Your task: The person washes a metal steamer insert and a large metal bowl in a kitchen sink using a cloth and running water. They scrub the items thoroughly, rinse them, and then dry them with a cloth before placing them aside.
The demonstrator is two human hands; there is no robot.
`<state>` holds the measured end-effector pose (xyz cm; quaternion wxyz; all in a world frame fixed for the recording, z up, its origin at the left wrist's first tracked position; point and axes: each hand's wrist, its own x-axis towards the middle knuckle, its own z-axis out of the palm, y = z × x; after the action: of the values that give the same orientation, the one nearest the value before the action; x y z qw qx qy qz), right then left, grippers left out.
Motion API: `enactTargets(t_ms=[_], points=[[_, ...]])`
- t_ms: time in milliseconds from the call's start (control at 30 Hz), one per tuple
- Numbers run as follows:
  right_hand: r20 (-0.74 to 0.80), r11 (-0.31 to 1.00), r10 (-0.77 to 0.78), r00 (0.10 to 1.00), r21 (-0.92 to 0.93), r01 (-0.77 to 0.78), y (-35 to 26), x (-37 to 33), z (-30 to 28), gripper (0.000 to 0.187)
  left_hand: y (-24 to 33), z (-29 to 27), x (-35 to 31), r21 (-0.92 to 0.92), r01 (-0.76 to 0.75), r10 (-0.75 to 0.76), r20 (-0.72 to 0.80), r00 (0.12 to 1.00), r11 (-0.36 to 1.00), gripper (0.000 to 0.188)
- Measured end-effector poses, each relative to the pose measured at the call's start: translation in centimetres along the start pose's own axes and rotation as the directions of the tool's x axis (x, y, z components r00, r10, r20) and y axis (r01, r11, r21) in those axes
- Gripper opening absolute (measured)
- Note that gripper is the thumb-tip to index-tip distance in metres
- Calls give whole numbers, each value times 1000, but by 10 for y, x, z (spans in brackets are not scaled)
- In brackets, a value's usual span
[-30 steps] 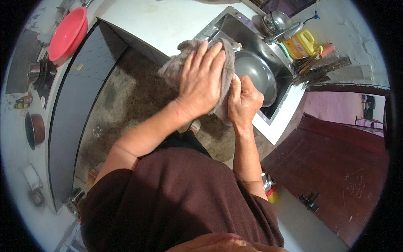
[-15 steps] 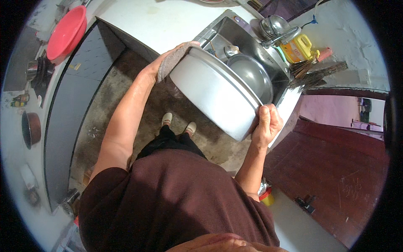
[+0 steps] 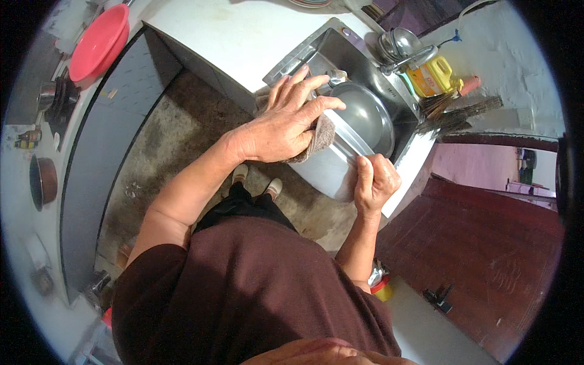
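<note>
A large silver metal pot [image 3: 325, 174] is tilted on its side at the sink's near edge, its rim toward the sink. My right hand [image 3: 375, 184] is closed on the rim at the right, thumb on top. My left hand [image 3: 277, 129] lies over the pot's left part, fingers stretched and apart, with a grey-brown cloth [image 3: 323, 139] under the palm against the metal. Part of the pot is hidden beneath that hand. Beyond it, a round shiny metal pan or lid [image 3: 368, 118] rests in the steel sink [image 3: 395, 97].
Behind the sink stand stacked metal bowls [image 3: 401, 41], a faucet [image 3: 413, 59], a yellow jug [image 3: 433, 76] and a twig brush [image 3: 465, 112]. A white counter [image 3: 213, 36] runs left, with a pink basin [image 3: 100, 42] farther over. A dark red door [image 3: 468, 237] is at right.
My left hand has moved right and across the pot with the cloth, from the left rim onto the pot's side. The right hand keeps its grip, shifted slightly left and down with the pot.
</note>
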<state>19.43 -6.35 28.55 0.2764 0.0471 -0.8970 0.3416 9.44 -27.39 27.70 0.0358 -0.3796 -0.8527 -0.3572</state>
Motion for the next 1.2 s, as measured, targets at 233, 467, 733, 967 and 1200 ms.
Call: enactTargets(t_ms=[233, 467, 733, 967, 1200], points=[[-103, 835, 174, 979, 542, -91, 13, -6, -28, 31, -98, -4, 1, -716, 101, -127, 18, 992, 690, 28], [19, 984, 8, 1000, 178, -11, 21, 6, -29, 21, -79, -12, 1, -787, 354, -282, 237, 930, 505, 17], [-80, 972, 183, 980, 166, -168, -11, 4, 9, 22, -46, 0, 7, -411, 232, -365, -283, 887, 882, 42], [-116, 966, 186, 976, 201, -160, -14, -4, 12, 22, -4, -2, -27, -315, 289, -376, -262, 889, 904, 80], [-68, 970, 162, 984, 193, -147, -19, -1, 6, 25, 8, 4, -42, -355, 226, -354, -353, 866, 907, 85]])
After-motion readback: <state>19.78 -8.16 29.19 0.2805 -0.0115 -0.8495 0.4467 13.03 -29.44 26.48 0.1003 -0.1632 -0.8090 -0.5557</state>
